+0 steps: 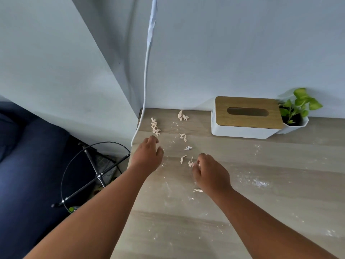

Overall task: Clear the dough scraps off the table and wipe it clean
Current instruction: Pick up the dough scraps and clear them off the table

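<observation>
A: Reaching across the wooden table (261, 184), both bare forearms stretch forward from the near edge. The left hand (147, 156) hangs palm down near the table's left edge, fingers loosely bent and holding nothing, its fingertips just short of the long dough scrap (155, 126) by the white cable (144, 94).

B: And the right hand (211, 174)?

A: It sits lower and nearer the middle, knuckles up, fingers curled inward. They pinch a small pale dough piece (190, 162) at the fingertips; how much is gathered in the palm cannot be told.

B: Where does the rest of the dough lie?

A: Scattered between and beyond the hands: a crumpled scrap (182, 116) near the wall, a curled one (183, 137) below it, a tiny bit (188, 148), a thin strip (183, 159), and a flat sliver (198, 190) just beside the right wrist. Flour dust (257, 182) streaks the wood to the right.

B: Anything else on the table?

A: A white tissue box with a wooden lid (246, 116) against the wall, a potted plant (296, 113) touching its right end.
</observation>
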